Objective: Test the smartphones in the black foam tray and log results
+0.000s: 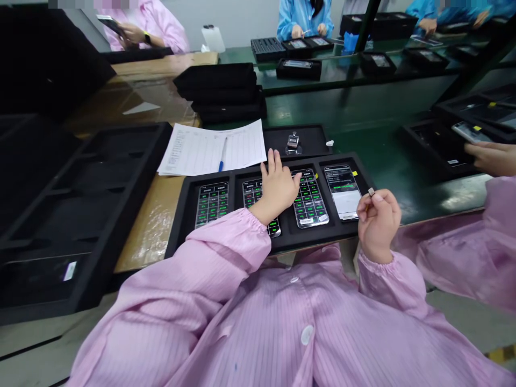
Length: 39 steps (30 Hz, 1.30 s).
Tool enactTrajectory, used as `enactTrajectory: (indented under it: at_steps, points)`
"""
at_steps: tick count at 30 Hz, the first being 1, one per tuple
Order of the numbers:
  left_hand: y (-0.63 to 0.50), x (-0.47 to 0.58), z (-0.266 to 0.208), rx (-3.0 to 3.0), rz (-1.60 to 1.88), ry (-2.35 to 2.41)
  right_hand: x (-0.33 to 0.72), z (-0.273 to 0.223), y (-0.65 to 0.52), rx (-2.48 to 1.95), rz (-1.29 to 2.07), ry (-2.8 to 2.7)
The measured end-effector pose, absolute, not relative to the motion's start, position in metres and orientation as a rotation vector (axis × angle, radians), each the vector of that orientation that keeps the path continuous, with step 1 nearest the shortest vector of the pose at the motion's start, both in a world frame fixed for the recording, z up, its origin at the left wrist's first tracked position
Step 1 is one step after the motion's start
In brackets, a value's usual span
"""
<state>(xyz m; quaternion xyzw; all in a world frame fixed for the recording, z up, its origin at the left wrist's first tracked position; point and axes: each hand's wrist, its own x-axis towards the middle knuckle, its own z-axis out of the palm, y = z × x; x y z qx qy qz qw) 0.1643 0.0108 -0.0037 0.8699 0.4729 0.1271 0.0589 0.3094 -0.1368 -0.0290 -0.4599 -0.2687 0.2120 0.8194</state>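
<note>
My left hand (280, 183) lies palm down with its fingers stretched out, across the divider between two phones in a black foam tray (288, 236). It partly covers the second phone (275, 228), whose screen shows a grid with green writing. A thumb reaches the top of the third phone (310, 199), which shows a similar grid. At the left end lies another lit phone (212, 204). My right hand (379, 223) pinches a small pale, square-ended piece (371, 191) beside the rightmost phone (342, 192). That phone has a yellow tab and a partly white screen.
Behind the tray lie paper sheets (193, 150) with a pen (223, 155), and a shallow black tray (318, 138) holding a small metal device (293, 141). Black trays (226, 86) are stacked beyond. A co-worker's hand (492, 156) holds a phone at right. A large tray (141, 177) leans left.
</note>
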Motion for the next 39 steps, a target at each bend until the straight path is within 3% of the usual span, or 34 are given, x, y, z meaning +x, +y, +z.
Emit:
enactTrajectory:
  at_steps: [6, 12, 16, 20, 24, 31, 39]
  points:
    - [0.018, 0.165, -0.004, 2.481, 0.365, 1.324, 0.308, -0.029, -0.137, -0.995, 0.435, -0.591]
    - [0.021, 0.16, -0.006, 2.143, 0.559, 1.205, 0.308, -0.026, -0.138, -1.019, 0.45, -0.586]
    - [0.01, 0.158, -0.002, 1.803, 0.823, 1.071, 0.309, -0.024, -0.138, -1.017, 0.479, -0.593]
    - [-0.011, 0.159, 0.003, 1.346, 0.732, 0.823, 0.31, -0.021, -0.136, -0.978, 0.521, -0.555]
    - [-0.021, 0.159, 0.006, 1.327, 0.626, 0.773, 0.314, -0.014, -0.142, -0.891, 0.776, -0.501]
    - [-0.005, 0.152, 0.032, 0.933, 0.843, 0.857, 0.29, -0.005, -0.159, -0.762, 1.383, -0.44]
    - [-0.022, 0.154, 0.043, 0.896, 0.978, 0.82, 0.237, -0.004, -0.143, -0.948, 1.281, -0.62]
